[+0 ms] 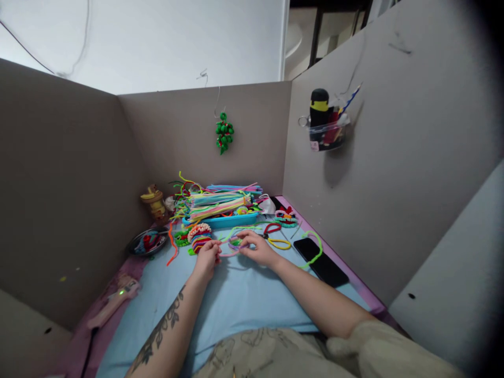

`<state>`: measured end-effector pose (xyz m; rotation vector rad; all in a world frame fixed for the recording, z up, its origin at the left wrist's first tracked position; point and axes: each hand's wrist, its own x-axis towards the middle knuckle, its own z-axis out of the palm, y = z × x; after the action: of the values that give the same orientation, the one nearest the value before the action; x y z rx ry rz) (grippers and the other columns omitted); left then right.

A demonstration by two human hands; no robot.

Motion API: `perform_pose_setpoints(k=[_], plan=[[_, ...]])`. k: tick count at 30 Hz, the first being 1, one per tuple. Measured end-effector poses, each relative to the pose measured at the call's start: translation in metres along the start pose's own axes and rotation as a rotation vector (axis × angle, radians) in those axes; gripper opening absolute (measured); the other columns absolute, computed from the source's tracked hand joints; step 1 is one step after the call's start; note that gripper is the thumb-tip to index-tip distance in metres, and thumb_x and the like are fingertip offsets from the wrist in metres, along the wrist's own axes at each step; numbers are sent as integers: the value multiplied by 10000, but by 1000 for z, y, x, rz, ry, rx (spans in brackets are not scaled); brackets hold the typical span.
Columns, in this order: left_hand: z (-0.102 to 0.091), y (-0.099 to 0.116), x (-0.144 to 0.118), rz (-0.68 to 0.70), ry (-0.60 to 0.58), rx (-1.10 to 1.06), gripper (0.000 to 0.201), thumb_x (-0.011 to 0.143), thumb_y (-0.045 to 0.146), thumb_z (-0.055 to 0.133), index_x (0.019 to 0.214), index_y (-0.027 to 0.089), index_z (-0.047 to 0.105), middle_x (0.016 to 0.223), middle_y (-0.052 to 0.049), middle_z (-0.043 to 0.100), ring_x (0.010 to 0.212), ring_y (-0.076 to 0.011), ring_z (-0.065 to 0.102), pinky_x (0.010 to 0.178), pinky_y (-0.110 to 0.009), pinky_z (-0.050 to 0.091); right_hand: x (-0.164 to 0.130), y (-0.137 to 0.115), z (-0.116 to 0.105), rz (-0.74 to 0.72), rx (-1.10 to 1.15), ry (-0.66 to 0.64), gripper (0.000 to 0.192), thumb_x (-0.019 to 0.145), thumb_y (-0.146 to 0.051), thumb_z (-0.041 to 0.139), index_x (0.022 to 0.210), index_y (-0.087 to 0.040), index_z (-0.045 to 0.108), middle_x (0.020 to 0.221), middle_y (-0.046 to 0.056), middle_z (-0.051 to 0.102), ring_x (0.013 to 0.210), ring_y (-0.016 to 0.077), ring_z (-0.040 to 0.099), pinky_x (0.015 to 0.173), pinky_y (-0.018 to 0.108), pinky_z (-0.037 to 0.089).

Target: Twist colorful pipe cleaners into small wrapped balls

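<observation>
Head view, looking down onto a bench point(244, 299) that is lying under a pale blue cloth and sitting inside grey cardboard walls. Both hands are meeting near the middle of the bench, each pinching one end of a pink pipe cleaner point(230, 253) that is curving between them just above the cloth. The left hand point(207, 258) is closing its fingertips on the left end; the right hand point(256, 247) is gripping the right end, where green and purple strands are also crossing. Just behind the hands, a blue tray point(232, 220) is carrying a heap of mixed-colour pipe cleaners point(218, 202). A striped coiled piece point(199, 237) is lying just left of the left hand. To the right, a pair of red-and-yellow-handled scissors point(275, 236) is resting near a black phone point(321, 261), which a green strand is crossing. At the left edge, a dark dish point(147, 242) and a pink glue gun point(114, 302) are lying well apart. A green bead cluster point(224, 134) is hanging on the back wall.
</observation>
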<state>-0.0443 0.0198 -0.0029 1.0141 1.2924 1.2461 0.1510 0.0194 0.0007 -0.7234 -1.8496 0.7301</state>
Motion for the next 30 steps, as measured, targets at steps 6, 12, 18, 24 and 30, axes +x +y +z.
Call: perform_pose_setpoints(k=[6,12,18,24,30], plan=[[-2,-7,6,143,-1,163,166,651,254,524,784,168,575,585,44,485,404,-61,371,374,-168,261,-1,4,3,-7,5,-49,58,739,-249,653,744,-191,652,1109,88,604,1036,205,563,892,374,433],[-3,-9,11,282,9,222,125,654,227,507,720,163,592,575,21,527,498,-101,462,481,-198,338,-2,1,5,90,122,-75,123,746,-310,644,739,-187,641,976,74,684,936,203,623,852,354,458],[2,-6,6,294,-79,213,191,660,313,572,765,155,588,603,9,566,551,-126,506,524,-221,376,-2,4,4,43,125,-75,138,752,-322,643,720,-188,639,953,70,673,931,196,620,864,345,453],[-4,-5,7,337,-75,342,219,688,366,557,700,148,567,543,25,505,501,-113,458,489,-217,345,0,3,4,-17,49,-62,134,753,-305,645,696,-184,638,853,61,659,849,181,623,820,326,467],[-9,-2,7,374,-52,460,204,716,363,507,660,168,525,548,38,476,511,-114,439,506,-221,337,-1,3,5,5,28,-91,120,755,-278,637,702,-171,628,902,66,674,901,187,618,851,331,454]])
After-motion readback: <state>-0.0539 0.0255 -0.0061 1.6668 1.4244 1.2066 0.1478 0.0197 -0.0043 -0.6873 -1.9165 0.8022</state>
